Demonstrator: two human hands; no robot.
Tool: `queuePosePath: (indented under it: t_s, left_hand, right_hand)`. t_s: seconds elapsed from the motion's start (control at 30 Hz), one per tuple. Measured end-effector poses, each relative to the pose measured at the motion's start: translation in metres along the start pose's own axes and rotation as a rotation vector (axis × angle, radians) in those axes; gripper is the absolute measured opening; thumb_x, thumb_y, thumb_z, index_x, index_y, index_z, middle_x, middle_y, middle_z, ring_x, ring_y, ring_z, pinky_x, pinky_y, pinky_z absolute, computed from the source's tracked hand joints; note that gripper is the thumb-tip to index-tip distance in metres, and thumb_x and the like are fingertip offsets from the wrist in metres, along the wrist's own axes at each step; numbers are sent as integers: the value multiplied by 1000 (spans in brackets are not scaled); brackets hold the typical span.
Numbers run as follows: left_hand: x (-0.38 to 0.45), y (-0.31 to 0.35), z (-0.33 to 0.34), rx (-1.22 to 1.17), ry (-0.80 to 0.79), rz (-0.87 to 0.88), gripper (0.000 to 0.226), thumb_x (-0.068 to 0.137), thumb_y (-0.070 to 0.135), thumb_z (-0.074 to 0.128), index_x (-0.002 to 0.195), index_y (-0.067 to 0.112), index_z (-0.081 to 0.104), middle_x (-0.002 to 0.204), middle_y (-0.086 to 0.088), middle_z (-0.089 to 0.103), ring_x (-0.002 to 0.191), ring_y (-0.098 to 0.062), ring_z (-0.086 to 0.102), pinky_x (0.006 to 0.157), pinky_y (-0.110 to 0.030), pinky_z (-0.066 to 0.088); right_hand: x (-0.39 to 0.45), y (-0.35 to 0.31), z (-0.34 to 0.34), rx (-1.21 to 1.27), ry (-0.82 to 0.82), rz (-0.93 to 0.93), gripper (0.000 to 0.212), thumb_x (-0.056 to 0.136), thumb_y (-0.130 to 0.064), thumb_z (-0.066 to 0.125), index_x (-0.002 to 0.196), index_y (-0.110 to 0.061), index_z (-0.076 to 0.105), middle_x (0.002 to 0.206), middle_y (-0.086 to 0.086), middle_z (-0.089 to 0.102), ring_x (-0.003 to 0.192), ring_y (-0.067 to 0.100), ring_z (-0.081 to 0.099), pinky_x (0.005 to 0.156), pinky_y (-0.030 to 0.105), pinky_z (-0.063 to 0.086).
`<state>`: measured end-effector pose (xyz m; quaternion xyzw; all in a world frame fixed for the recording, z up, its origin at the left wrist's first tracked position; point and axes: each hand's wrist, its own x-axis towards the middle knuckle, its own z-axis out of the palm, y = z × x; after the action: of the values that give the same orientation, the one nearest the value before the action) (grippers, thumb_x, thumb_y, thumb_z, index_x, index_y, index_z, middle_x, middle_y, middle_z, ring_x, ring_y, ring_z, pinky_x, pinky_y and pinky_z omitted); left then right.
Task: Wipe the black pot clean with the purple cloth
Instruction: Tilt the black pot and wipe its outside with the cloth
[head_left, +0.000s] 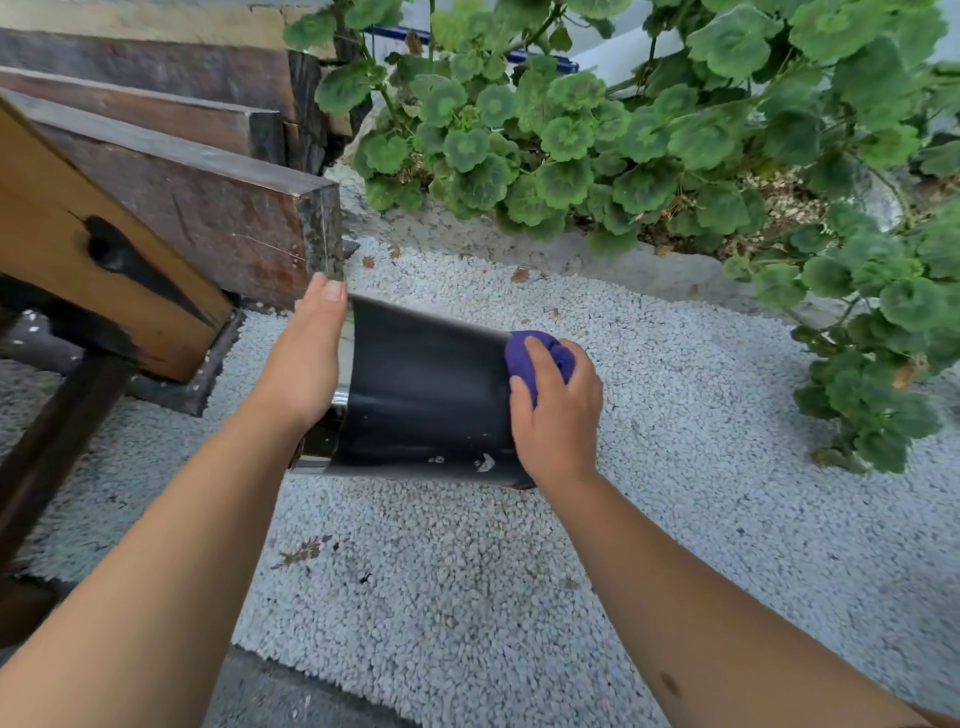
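The black pot (426, 395) is held on its side above the gravel, its shiny rim end to the left and its base end to the right. My left hand (306, 358) lies flat against the rim end, fingers straight, steadying the pot. My right hand (558, 410) grips the bunched purple cloth (524, 358) and presses it against the pot's right end. A few pale specks and a smear show low on the pot's wall near my right wrist.
White gravel (467, 571) covers the ground below. Stacked wooden beams (171, 208) and a wooden bench leg stand at the left, close behind my left hand. Leafy green plants (649, 130) fill the back and right side.
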<state>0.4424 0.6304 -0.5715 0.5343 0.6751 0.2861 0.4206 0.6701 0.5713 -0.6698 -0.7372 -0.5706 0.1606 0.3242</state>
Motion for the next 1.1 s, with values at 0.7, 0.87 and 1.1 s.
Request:
queuePosePath:
  t_s: [0.7,0.87,1.1]
  left_hand:
    - [-45,-33,4,173,4,390,75,90,58,30,155,23,11,161,13,8,149,-4,3,118,-15,6]
    - [-42,-36,-8,10,-70,287,93,80,83,30,155,31,10,164,10,4,148,0,0,122,-36,6]
    - [-38,-20,-21,-197,-125,71,95,62,94,44,144,56,13,136,56,16,116,39,18,107,-22,12]
  right_hand:
    - [29,22,6,475,169,564,45,97,-30,56,140,-30,45,145,8,41,123,24,48,99,30,37]
    - [38,28,1,1147,204,1172,28,101,-22,51,129,-20,53,118,8,61,101,27,64,92,49,53]
    - [62,26,-11,1342,-55,1201,39,100,-26,54,136,-12,48,120,10,65,99,27,67,92,52,53]
